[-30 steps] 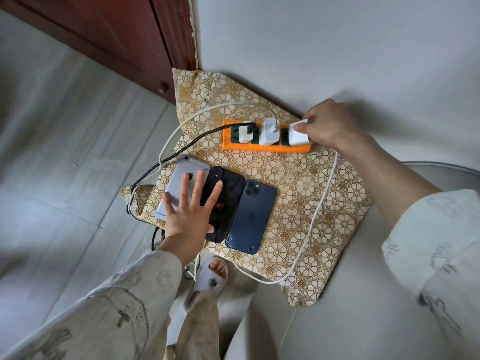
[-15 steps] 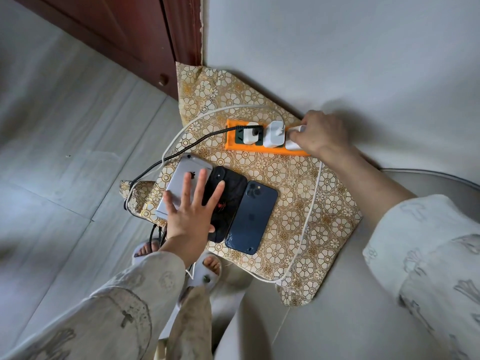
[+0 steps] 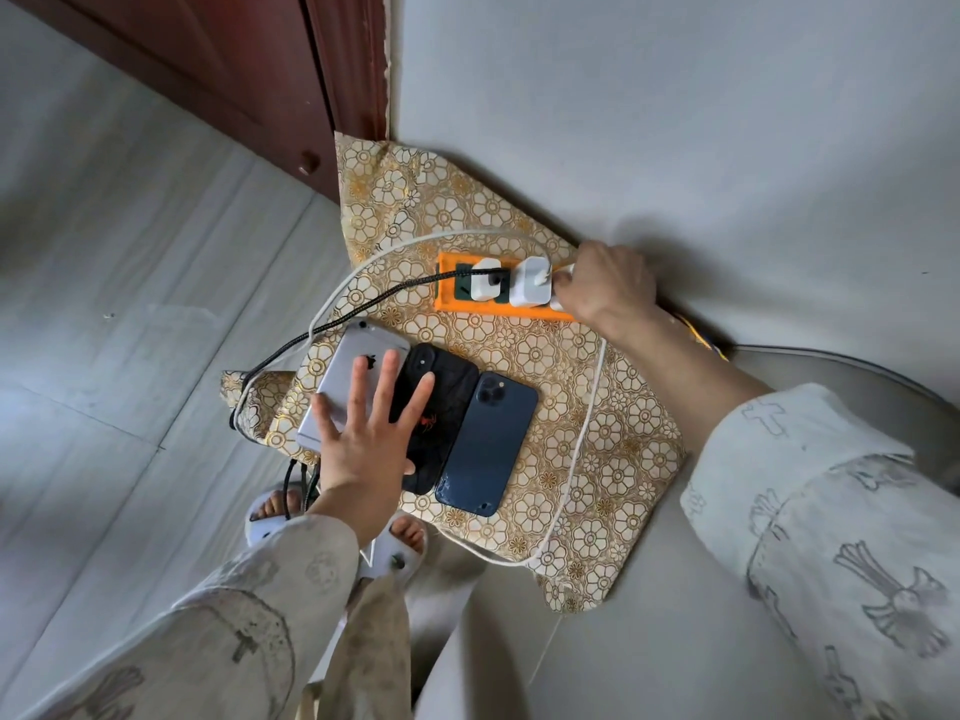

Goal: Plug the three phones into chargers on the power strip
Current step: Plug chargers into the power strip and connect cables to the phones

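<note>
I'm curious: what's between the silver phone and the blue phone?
The black phone lies between the silver phone and blue phone, seen from the head camera.

Single head view, steep downward, wide-angle, close above patterned cloth [image 3: 582, 387] by wall [image 3: 675, 122]; edges apparently distorted.

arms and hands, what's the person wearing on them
Both arms wear loose, pale cream long sleeves printed with faded grey line drawings, crosses among them. The left hand and right hand are bare, with no gloves visible; the right sleeve is pushed back up the forearm.
</note>
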Available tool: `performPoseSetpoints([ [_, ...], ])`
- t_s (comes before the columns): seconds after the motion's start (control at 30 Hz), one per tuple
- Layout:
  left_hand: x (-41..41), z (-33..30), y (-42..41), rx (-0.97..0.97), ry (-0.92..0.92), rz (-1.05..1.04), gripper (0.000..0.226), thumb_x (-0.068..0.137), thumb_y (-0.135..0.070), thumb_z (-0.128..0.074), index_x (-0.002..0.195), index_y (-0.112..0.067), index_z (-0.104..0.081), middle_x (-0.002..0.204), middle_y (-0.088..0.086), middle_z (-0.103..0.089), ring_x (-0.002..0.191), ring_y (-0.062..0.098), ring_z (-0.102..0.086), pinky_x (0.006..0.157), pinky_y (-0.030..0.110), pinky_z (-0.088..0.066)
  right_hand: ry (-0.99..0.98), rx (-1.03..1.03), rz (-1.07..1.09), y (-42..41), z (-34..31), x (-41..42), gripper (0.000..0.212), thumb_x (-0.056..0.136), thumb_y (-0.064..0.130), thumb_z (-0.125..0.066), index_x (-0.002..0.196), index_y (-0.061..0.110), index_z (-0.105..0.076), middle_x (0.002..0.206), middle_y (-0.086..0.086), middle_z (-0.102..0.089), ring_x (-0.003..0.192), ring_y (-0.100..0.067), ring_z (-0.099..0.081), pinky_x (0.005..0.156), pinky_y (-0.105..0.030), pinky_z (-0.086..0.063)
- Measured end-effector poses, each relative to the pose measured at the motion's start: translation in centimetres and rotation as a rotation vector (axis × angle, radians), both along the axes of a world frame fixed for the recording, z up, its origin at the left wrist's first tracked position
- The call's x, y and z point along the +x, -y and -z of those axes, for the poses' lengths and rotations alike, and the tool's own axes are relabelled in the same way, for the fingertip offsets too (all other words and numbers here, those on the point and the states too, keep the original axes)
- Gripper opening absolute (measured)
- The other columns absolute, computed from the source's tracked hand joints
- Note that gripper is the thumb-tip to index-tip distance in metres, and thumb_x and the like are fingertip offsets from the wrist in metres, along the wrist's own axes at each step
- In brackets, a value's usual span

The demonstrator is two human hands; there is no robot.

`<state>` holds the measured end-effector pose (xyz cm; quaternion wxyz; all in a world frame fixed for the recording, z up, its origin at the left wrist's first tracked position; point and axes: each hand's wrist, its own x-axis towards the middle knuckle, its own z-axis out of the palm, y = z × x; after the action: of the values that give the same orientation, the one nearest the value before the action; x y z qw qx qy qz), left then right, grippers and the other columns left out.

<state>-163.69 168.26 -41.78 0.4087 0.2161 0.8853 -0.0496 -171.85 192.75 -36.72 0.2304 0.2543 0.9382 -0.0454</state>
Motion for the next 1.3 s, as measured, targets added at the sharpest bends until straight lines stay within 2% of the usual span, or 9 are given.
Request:
performPoseSetpoints([
  [0.2,-0.2,0.1,0.0,0.001,0.014,0.004,0.116,0.085,-0.029,-0.06,0.116,-0.036,0.053,0.122,0.003,0.062,0.124,0.031,0.042,0.108,0.064,0.0,0.065,-0.276,0.292,-1.5,-2.0,0.3,0.035,0.08,0.036,-0.061,0.089,0.002,-0.062,0.068,-0.01,-0.064,0.052,-0.019,-0.061,0.045,-0.024,-0.045],
  [0.33,-0.2,0.2,0.0,0.005,0.023,-0.006,0.117,0.086,-0.026,-0.059,0.113,-0.037,0.055,0.12,0.001,0.064,0.122,0.03,0.044,0.107,0.064,0.002,0.036,-0.278,0.32,-0.9,-1.9,0.9,0.035,0.078,0.028,-0.067,0.095,-0.002,-0.064,0.087,-0.017,-0.071,0.077,-0.025,-0.069,0.066,-0.029,-0.052],
  [0.53,-0.2,0.2,0.1,0.008,0.024,0.001,0.116,0.086,-0.029,-0.059,0.116,-0.037,0.053,0.123,0.002,0.063,0.124,0.032,0.043,0.107,0.065,0.001,-0.022,-0.321,0.4,-0.4,-1.1,1.0,0.031,0.083,0.024,-0.063,0.094,-0.004,-0.062,0.09,-0.02,-0.071,0.075,-0.025,-0.071,0.065,-0.027,-0.052],
  [0.7,-0.1,0.1,0.0,-0.002,0.013,0.002,0.115,0.086,-0.032,-0.058,0.117,-0.036,0.052,0.126,0.004,0.06,0.126,0.032,0.041,0.108,0.064,-0.001,-0.051,-0.298,0.396,0.1,-0.5,0.9,0.032,0.084,0.021,-0.062,0.101,-0.005,-0.059,0.1,-0.022,-0.069,0.091,-0.031,-0.068,0.083,-0.036,-0.054],
  [0.8,-0.1,0.0,-0.1,-0.007,0.013,0.002,0.113,0.086,-0.037,-0.057,0.115,-0.035,0.053,0.129,0.004,0.057,0.128,0.031,0.04,0.11,0.064,-0.004,-0.031,-0.301,0.41,0.0,-0.6,0.7,0.031,0.083,0.02,-0.062,0.103,-0.004,-0.059,0.099,-0.021,-0.07,0.091,-0.03,-0.068,0.078,-0.033,-0.053],
  [0.97,-0.1,0.3,-0.2,0.016,-0.005,0.002,0.112,0.086,-0.038,-0.056,0.114,-0.036,0.053,0.132,0.004,0.054,0.135,0.032,0.033,0.109,0.064,-0.003,0.024,-0.291,0.418,-0.3,-0.2,0.6,0.024,0.083,0.019,-0.061,0.093,-0.003,-0.061,0.073,-0.013,-0.068,0.048,-0.011,-0.061,0.044,-0.017,-0.04],
  [1.07,-0.1,0.5,0.0,0.035,-0.011,0.005,0.112,0.086,-0.039,-0.056,0.113,-0.037,0.053,0.132,0.003,0.053,0.135,0.032,0.034,0.109,0.065,-0.001,-0.059,-0.307,0.447,0.0,-0.5,1.1,0.019,0.083,0.021,-0.062,0.087,0.003,-0.058,0.08,-0.015,-0.07,0.055,-0.019,-0.067,0.049,-0.023,-0.051],
  [1.17,0.0,0.9,0.2,0.075,-0.024,0.006,0.111,0.086,-0.036,-0.056,0.115,-0.038,0.051,0.133,0.003,0.052,0.13,0.031,0.038,0.108,0.066,0.0,-0.226,-0.405,0.593,1.1,-0.4,3.2,0.034,0.085,0.031,-0.059,0.083,-0.002,-0.062,0.078,-0.016,-0.072,0.063,-0.024,-0.07,0.068,-0.04,-0.059],
  [1.3,0.0,1.2,0.4,0.115,-0.032,0.019,0.104,0.087,-0.035,-0.054,0.122,-0.038,0.044,0.133,0.003,0.051,0.129,0.031,0.039,0.107,0.067,0.001,-0.387,-0.832,0.951,4.3,-0.4,9.1,0.04,0.083,0.047,-0.059,0.088,0.007,-0.061,0.067,-0.007,-0.069,0.055,-0.016,-0.066,0.056,-0.029,-0.059],
])
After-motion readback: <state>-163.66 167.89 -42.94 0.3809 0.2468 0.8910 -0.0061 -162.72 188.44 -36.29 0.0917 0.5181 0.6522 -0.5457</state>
